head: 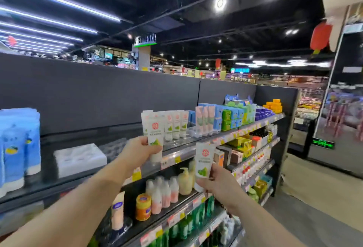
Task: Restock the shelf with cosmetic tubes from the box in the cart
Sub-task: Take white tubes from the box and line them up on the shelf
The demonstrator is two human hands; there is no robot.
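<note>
My left hand [137,151] grips a white cosmetic tube [155,134] with a red logo and green leaf print, upright, cap down, at the front edge of the top shelf [176,150]. Just behind it a row of matching white tubes [175,127] stands on that shelf. My right hand [215,182] holds a second identical tube [203,163] lower down, in front of the second shelf level. The box and the cart are out of view.
Blue tubes [17,148] stand at the far left and a white plastic tray [79,158] lies on the top shelf. Pink, blue and green boxes [225,119] fill the shelf's right part. Bottles and jars [167,191] crowd the lower shelves. An aisle opens at the right.
</note>
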